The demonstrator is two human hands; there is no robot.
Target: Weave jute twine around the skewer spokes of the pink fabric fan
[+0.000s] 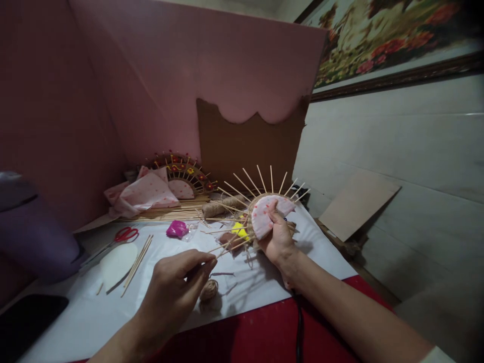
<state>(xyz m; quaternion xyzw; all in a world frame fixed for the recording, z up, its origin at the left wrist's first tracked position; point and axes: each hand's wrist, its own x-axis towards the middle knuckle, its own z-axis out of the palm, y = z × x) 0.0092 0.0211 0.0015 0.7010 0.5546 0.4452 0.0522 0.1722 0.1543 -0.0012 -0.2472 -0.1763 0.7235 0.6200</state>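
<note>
My right hand [279,238] grips a half-round craft piece [264,212] covered in pink dotted cloth, with several thin wooden sticks fanning out from its jute-wrapped rim. My thumb presses on the cloth face. My left hand [177,287] is closed in a pinch at the tip of one lower stick [223,246], perhaps with a strand of twine, which I cannot make out. A small ball of jute twine [209,291] lies on the white sheet [264,282] just below my left fingers.
Red-handled scissors [123,236], a white oval cutout [118,262] and loose sticks [136,263] lie at left. Pink clay [177,229], a yellow lump [240,230], a finished beaded fan [183,176], pink cloth [145,194] and a stick bundle sit behind. A dark phone [26,320] rests front left.
</note>
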